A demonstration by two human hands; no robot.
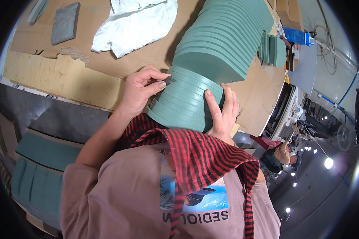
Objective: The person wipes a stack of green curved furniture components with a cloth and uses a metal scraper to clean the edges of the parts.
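A short stack of curved green pieces [183,101] with strip-like edges lies at the table's near edge, close against my body. My left hand [141,85] pinches a small dark flat piece [168,81] between thumb and finger, at the stack's upper left side; its exact kind is too small to make out. On the stack's right side rests my right hand [223,111], fingers stretched out and spread, touching the green surface. Just beyond stands a long row of matching green pieces [215,44], leaning one behind another.
Brown cardboard [115,65] covers the table, with bare wood [56,77] along its near left edge. A white crumpled sheet [137,28] and a grey block [65,23] lie at the far left. Green bundles [44,175] sit lower left. Another person [282,154] is off to the right.
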